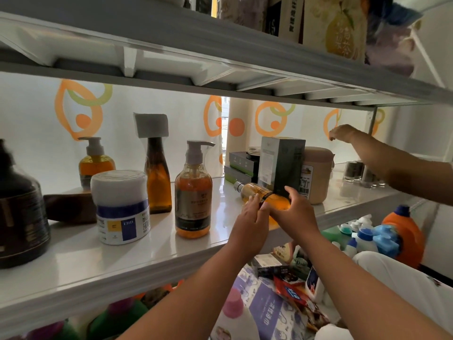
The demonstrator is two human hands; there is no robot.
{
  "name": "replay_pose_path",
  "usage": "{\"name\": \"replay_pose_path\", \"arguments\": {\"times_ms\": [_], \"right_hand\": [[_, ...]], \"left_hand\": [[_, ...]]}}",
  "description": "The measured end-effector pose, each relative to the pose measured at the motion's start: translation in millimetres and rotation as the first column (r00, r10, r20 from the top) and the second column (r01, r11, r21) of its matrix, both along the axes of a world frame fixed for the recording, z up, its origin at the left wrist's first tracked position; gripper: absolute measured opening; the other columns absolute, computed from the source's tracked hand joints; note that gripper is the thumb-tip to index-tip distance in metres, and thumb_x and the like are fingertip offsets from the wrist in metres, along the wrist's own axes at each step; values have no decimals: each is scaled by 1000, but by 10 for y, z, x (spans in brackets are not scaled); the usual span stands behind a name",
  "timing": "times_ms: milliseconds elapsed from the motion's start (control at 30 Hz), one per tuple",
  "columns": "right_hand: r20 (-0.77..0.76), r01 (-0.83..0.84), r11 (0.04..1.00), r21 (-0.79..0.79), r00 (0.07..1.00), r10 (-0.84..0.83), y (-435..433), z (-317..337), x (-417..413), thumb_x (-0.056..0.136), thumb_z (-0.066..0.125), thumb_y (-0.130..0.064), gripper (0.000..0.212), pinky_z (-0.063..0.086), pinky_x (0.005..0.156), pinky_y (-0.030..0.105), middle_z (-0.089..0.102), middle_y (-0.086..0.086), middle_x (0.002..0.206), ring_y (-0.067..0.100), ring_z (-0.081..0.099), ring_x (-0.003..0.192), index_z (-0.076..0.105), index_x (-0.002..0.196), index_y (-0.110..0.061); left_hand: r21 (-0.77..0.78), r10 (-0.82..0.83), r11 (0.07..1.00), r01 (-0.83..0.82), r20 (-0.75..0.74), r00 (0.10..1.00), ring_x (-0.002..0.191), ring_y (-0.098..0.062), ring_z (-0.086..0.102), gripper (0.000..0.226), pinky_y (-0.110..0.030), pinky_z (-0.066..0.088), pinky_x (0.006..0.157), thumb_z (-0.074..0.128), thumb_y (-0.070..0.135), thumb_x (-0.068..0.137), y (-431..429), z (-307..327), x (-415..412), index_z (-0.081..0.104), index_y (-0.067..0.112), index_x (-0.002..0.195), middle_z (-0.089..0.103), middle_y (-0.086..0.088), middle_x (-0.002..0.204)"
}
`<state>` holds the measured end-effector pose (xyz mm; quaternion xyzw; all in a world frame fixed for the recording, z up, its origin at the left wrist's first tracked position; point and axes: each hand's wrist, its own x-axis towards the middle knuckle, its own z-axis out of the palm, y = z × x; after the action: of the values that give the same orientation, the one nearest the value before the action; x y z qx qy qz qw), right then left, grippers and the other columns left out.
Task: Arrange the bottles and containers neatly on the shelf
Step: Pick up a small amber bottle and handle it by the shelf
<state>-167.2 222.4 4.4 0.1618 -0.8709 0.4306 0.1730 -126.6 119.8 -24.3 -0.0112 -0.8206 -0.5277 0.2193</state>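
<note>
An amber bottle (255, 192) with a silver cap lies on its side on the white shelf (152, 244), cap pointing left. My left hand (250, 217) and my right hand (297, 213) both grip its body. To the left stand an orange pump bottle (193, 192), a tall brown bottle (158, 177) with a white tag, a white tub (121, 204), a small pump bottle (95, 160) and a big dark jug (20, 204). Behind my hands stands a dark box (282, 163), with a beige canister (317, 173) beside it.
Another person's arm (382, 160) reaches in from the right above small dark jars (360, 171). Flat dark boxes (241, 165) are stacked at the back. The upper shelf (220, 57) hangs close overhead. Detergent bottles (402, 231) and packets fill the shelf below.
</note>
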Motion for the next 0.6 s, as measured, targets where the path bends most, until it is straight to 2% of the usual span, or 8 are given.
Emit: {"name": "replay_pose_path", "arguments": {"times_ms": [100,167,267,300,400,467,600], "right_hand": [[-54,9,1000,13,999,-8,-8,55,68,75,69,-49,81,42,97,39,46,14,138,29,44,125,35,141,-15],[-108,15,1000,12,994,-14,-22,111,119,77,69,-45,75,43,96,39,49,14,135,29,46,122,39,138,-15],[-199,10,1000,3,980,-9,-63,213,218,77,69,-42,66,42,93,36,54,12,129,27,50,117,46,133,-14],[-222,2,1000,-1,975,-3,-82,241,255,77,69,-42,64,42,92,36,55,12,128,27,50,116,48,131,-13],[-262,-27,999,-25,965,20,-158,294,384,77,69,-39,57,45,90,37,57,12,123,28,52,112,51,124,-13],[-283,-61,997,-55,958,43,-225,328,496,78,70,-36,52,47,88,36,59,12,120,27,54,108,53,121,-12],[-323,-140,987,-78,940,108,-380,414,775,79,70,-29,45,46,83,31,61,11,114,22,54,99,55,117,-10]], "left_hand": [[-33,15,999,-17,-53,998,138,-20,33,64,-38,30,113,23,52,92,-36,29,107,31,19,146,36,-6,151],[-67,28,997,-35,-109,994,133,-17,41,54,-25,34,107,26,45,97,-55,60,211,37,19,143,43,-4,146],[-82,45,995,-63,-212,976,110,5,51,37,-2,34,87,31,32,101,-124,123,434,49,24,132,54,11,127],[-80,51,994,-73,-246,968,100,11,53,32,-2,38,83,32,32,101,-165,135,512,53,29,126,56,15,118],[-95,72,990,-105,-299,952,79,6,61,27,-15,52,71,32,39,94,-307,159,743,56,31,104,62,14,97],[-104,89,986,-129,-327,941,74,5,61,27,-11,51,66,32,38,91,-414,204,902,56,28,97,62,11,89],[-109,179,964,-241,-402,898,78,-4,61,36,-19,54,73,33,50,86,-675,321,1202,57,25,94,63,7,87]]}}
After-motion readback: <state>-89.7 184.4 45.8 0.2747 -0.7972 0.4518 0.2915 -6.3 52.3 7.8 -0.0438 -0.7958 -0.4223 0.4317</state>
